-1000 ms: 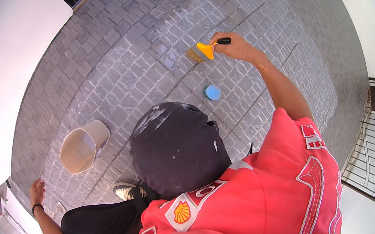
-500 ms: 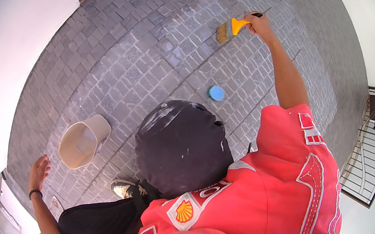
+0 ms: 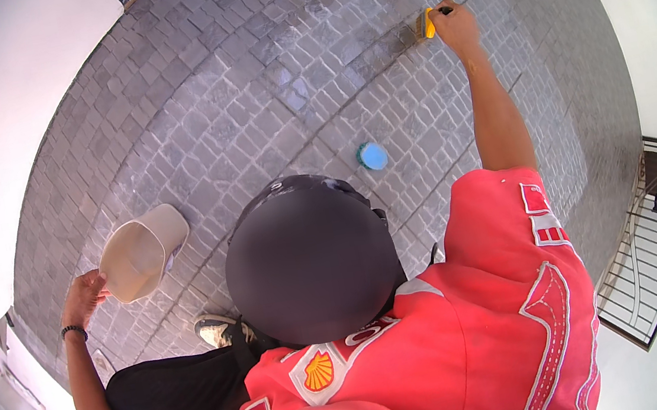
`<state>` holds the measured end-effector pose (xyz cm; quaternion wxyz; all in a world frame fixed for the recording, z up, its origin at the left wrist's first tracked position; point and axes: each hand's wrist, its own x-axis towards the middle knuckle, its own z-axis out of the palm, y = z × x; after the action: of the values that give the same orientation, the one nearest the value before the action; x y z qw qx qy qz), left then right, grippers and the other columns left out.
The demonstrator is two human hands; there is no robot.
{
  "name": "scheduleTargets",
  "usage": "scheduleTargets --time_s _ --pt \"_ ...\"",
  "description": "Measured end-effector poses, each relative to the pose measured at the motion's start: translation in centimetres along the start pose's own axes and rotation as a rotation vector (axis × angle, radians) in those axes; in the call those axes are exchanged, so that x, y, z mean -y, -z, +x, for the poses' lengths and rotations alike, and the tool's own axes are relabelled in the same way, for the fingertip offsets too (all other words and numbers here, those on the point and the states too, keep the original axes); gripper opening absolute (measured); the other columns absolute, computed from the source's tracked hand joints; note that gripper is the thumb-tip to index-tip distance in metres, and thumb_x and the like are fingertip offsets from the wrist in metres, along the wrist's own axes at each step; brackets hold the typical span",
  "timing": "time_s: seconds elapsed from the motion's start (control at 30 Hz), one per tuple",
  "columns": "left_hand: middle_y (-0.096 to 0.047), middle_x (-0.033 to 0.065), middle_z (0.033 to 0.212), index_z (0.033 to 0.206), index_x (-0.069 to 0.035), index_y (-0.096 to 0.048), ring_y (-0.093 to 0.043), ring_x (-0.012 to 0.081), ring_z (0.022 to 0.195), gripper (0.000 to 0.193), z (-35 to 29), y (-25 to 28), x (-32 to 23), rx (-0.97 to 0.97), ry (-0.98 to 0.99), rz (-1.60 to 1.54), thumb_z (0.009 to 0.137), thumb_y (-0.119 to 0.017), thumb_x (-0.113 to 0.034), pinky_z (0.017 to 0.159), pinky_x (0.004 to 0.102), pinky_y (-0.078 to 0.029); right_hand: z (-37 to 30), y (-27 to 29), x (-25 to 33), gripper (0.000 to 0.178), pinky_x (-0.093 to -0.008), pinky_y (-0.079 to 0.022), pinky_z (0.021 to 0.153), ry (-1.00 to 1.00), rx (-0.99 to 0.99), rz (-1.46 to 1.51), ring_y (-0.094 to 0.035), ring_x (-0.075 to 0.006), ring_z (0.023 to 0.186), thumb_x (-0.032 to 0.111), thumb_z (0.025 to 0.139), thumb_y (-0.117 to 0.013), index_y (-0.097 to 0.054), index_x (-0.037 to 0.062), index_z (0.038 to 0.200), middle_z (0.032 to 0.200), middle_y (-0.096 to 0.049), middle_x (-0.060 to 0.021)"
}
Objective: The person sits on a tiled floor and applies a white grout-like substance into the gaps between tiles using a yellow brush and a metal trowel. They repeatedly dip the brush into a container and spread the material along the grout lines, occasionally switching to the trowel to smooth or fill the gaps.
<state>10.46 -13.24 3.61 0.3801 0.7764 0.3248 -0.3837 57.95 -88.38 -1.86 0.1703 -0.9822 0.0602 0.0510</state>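
My right hand reaches far out over the paving. It is closed round the yellow handle of a wide paintbrush, whose bristles are down at the stones beside a darker, wet-looking band. On the left, my left hand has its fingers at the near left rim of a beige bucket, gripping the edge. The bucket's open mouth faces me, and its inside looks pale; I cannot tell how much it holds. A round blue scrubbing brush with green bristles lies on the stones between the two hands.
Grey block paving with pale whitish patches spreads ahead. My dark-clad knee rises in the middle, with a shoe to its left. White walls border both sides. A metal gate stands at the right.
My left hand has moved in to the bucket's rim and closed on it. My right hand has carried the paintbrush slightly farther out, turning it so less of it shows.
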Motion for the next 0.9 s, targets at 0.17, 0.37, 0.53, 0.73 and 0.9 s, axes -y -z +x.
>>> scheduleTargets --time_s 0.17,0.37,0.53,0.73,0.9 --pt "-0.076 0.0057 0.092 0.104 -0.003 -0.073 -0.072 0.0159 0.088 0.044 0.3 0.0 0.5 -0.006 -0.03 0.015 0.103 -0.058 -0.044 0.084 0.0329 -0.053 0.6 0.5 0.5 0.039 -0.0487 -0.055 0.085 -0.031 -0.026 -0.405 -0.072 -0.0387 0.102 0.035 0.085 -0.06 -0.074 0.0129 0.113 0.106 -0.076 -0.0189" --pt "-0.075 0.0058 0.084 0.093 0.0 -0.073 -0.07 0.0147 0.079 0.039 1.0 -0.2 0.3 -0.051 -0.105 0.026 0.102 -0.058 -0.035 0.078 0.0321 -0.054 -2.8 -1.1 2.1 0.036 -0.0447 -0.055 0.087 0.128 0.021 -0.005 -0.072 -0.0377 0.101 0.04 0.085 -0.066 -0.075 0.0166 0.111 0.105 -0.076 -0.0181" --pt "-0.075 0.0059 0.083 0.09 0.001 -0.074 -0.07 0.0147 0.079 0.037 0.7 -1.3 -0.7 -0.067 -0.142 -0.014 0.101 -0.059 -0.031 0.077 0.0319 -0.054 -12.4 -4.9 7.4 0.032 -0.045 -0.052 0.077 0.388 0.326 0.263 -0.071 -0.0367 0.086 0.035 0.086 -0.068 -0.071 0.0083 0.103 0.092 -0.074 -0.0167" --pt "-0.076 0.0064 0.084 0.092 0.001 -0.075 -0.07 0.0141 0.079 0.038 1.8 -2.4 -2.9 -0.029 -0.169 -0.108 0.101 -0.058 -0.031 0.08 0.0305 -0.054 -20.3 -2.9 14.9 0.023 -0.0275 -0.044 0.064 0.452 0.515 0.498 -0.057 -0.0081 0.071 0.018 0.091 -0.069 -0.07 0.0023 0.109 0.079 -0.066 -0.0027" --pt "-0.076 0.0119 0.092 0.1 0.002 -0.076 -0.071 0.0193 0.088 0.041 2.8 -3.3 -3.9 -0.023 -0.215 -0.118 0.104 -0.056 -0.033 0.084 0.0358 -0.057 -23.2 0.7 25.5 0.02 -0.0227 -0.042 0.064 0.598 0.577 0.836 -0.053 -0.0037 0.071 0.015 0.091 -0.072 -0.073 0.0019 0.106 0.08 -0.064 0.0035"
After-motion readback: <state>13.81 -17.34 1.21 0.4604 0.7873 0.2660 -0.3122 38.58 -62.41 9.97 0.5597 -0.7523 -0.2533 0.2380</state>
